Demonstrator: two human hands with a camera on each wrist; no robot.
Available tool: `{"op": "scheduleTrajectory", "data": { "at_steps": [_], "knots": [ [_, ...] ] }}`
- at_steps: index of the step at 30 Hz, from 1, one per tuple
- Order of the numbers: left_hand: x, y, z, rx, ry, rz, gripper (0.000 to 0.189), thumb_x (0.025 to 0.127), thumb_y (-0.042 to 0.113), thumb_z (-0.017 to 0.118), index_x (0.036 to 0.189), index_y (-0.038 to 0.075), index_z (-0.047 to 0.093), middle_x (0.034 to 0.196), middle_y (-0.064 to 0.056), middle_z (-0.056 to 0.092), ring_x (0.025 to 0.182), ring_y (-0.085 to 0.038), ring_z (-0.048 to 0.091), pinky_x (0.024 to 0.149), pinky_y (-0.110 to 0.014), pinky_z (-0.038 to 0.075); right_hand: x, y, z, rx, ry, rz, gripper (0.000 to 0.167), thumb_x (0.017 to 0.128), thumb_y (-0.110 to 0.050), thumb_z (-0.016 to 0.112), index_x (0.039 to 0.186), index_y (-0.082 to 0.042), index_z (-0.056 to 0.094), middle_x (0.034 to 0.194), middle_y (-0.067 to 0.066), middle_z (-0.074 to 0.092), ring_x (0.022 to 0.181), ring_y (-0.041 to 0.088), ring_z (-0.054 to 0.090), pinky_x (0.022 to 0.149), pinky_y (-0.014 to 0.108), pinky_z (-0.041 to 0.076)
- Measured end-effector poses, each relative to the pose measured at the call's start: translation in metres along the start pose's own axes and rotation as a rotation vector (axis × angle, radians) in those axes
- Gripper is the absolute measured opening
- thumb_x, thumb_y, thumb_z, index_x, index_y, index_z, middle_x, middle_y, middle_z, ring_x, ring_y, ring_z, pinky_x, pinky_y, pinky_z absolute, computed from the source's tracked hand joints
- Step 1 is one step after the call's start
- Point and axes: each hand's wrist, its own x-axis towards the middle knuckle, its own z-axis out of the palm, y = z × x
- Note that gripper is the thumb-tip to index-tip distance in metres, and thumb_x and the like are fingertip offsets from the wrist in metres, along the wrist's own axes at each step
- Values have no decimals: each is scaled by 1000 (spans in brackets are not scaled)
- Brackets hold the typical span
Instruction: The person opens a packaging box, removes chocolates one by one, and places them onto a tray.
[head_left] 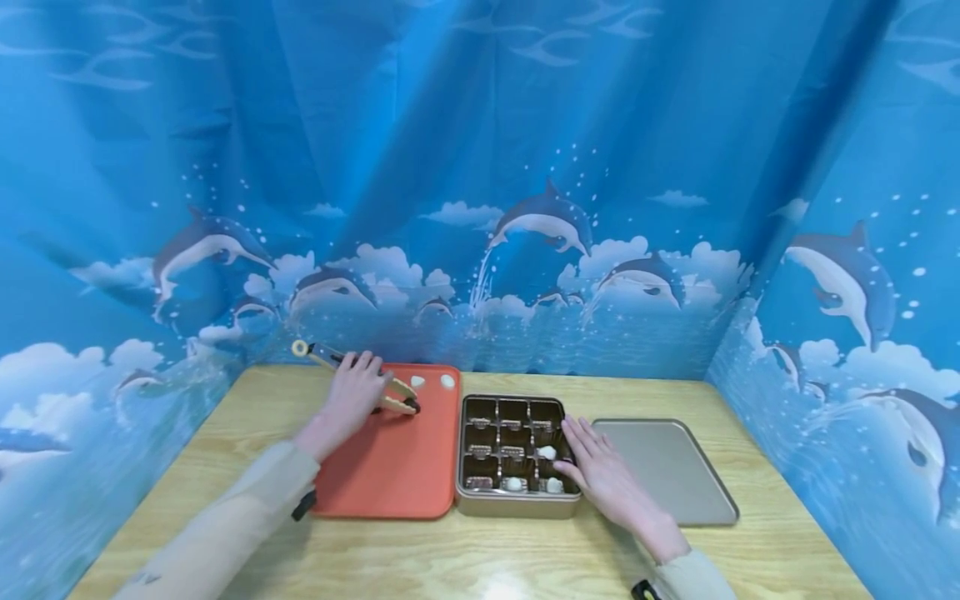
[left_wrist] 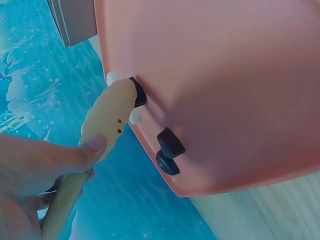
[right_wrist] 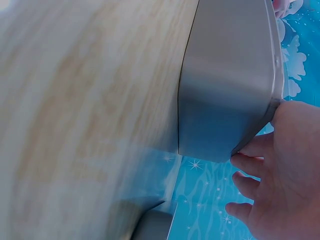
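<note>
My left hand [head_left: 358,388] grips wooden-looking tongs [left_wrist: 111,112] with wavy-edged tips over the orange-red tray [head_left: 405,483]. A small dark piece [left_wrist: 138,92] sits right at the tips of the tongs. Two more dark pieces [left_wrist: 171,143] lie on the tray near its edge in the left wrist view. White pieces [head_left: 447,381] lie at the tray's back right. Beside the tray stands a metal box [head_left: 517,507] with a brown divided insert; several compartments hold white pieces [head_left: 513,484]. My right hand [head_left: 600,475] rests on the box's right rim, fingers extended, thumb over the edge.
A flat grey metal lid [head_left: 667,467] lies on the wooden table [head_left: 420,558] to the right of the box, partly under the right forearm. Behind the table hangs a blue curtain [head_left: 450,150] with dolphins, which also closes both sides.
</note>
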Motion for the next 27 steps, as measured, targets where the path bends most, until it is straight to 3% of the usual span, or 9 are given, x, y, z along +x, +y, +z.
{"op": "scheduleTrajectory", "data": {
  "at_steps": [8, 15, 20, 27],
  "knots": [
    [-7, -1, -5, -36, -44, -67, 33, 81, 4, 82, 112, 11, 72, 102, -14, 60, 102, -34, 53, 89, -48, 43, 0, -1, 1, 1, 7, -6, 70, 106, -42, 46, 155, 5, 29, 163, 19, 23, 151, 40, 22, 118, 59, 21],
    [-5, 5, -24, -114, 32, -68, 49, 81, 12, 86, 126, 12, 66, 110, -15, 63, 105, -35, 55, 89, -51, 44, 1, -2, -1, 0, 2, 1, 70, 106, -42, 47, 155, 5, 30, 163, 19, 23, 151, 40, 22, 118, 60, 21],
    [3, 18, -37, -145, 60, -43, 60, 76, 25, 90, 129, 14, 65, 111, -13, 62, 107, -34, 55, 88, -50, 45, 1, -2, -1, -8, 10, -4, 70, 106, -42, 48, 155, 4, 31, 162, 19, 23, 150, 40, 23, 118, 60, 22],
    [19, 40, -48, -140, 154, 2, 62, 73, 26, 91, 129, 15, 65, 113, -11, 62, 107, -32, 55, 89, -49, 45, 0, -2, 0, -8, 11, 4, 71, 106, -44, 47, 156, 2, 29, 163, 16, 21, 152, 37, 21, 119, 60, 19]
  ]
}}
